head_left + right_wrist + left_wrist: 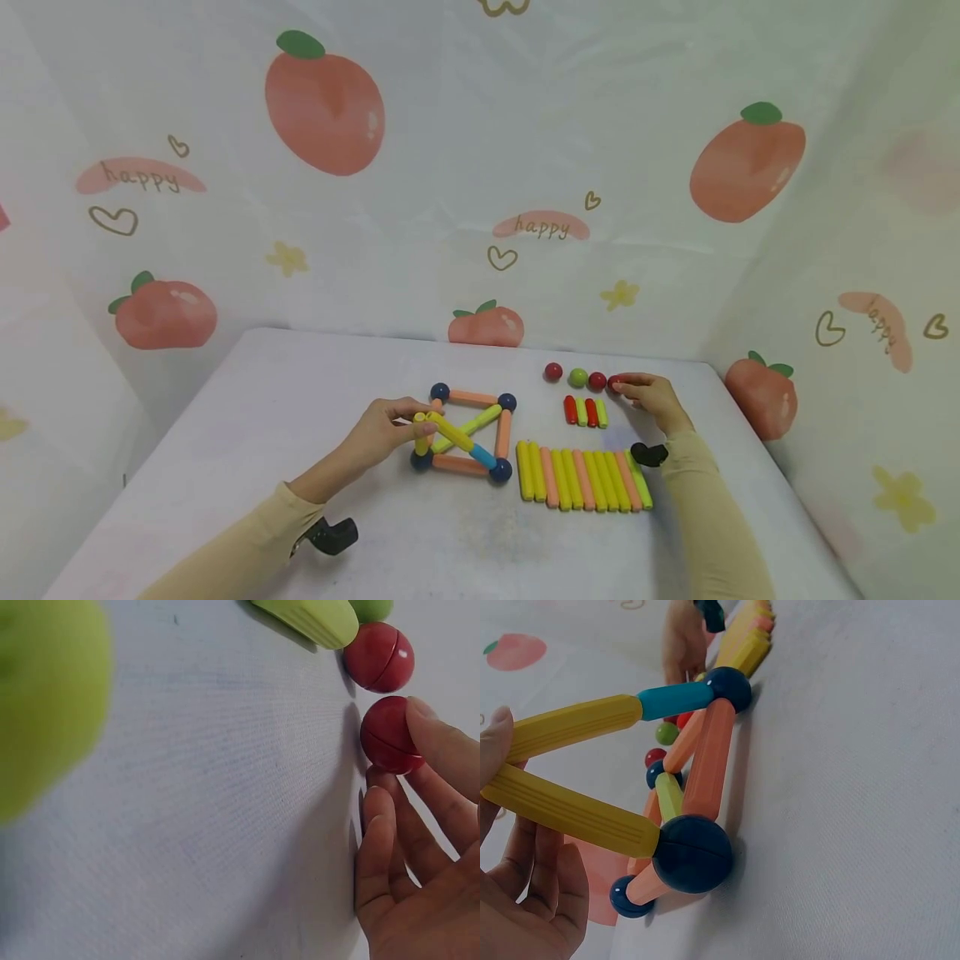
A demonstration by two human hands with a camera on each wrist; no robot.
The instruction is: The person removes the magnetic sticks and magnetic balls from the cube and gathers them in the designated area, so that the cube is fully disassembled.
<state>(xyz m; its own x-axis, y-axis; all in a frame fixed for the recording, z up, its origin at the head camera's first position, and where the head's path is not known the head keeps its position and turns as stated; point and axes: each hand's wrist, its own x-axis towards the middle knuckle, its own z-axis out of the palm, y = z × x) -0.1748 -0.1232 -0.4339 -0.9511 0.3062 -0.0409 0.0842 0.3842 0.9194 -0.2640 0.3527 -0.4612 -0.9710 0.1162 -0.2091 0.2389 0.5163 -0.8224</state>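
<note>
A square of orange magnetic sticks (504, 435) lies on the table, with navy balls (694, 855) at its corners and a lime stick (480, 419) running diagonally inside. From the near-left ball rises one yellow stick (577, 811). A second yellow stick (574, 727), joined to a short blue stick (676, 700), slants up from the near-right ball. My left hand (382, 427) pinches the upper ends of both yellow sticks together. At the back right, my right hand (658, 402) pinches a red ball (386, 733) between thumb and fingers, at the end of a row of balls.
Beside the held ball are another red ball (597, 381), a green ball (578, 377) and a further red ball (553, 372). Short red and lime sticks (581, 412) lie before them. Closer in is a row of long yellow, orange and lime sticks (588, 479). A peach-printed cloth (420, 250) stands behind.
</note>
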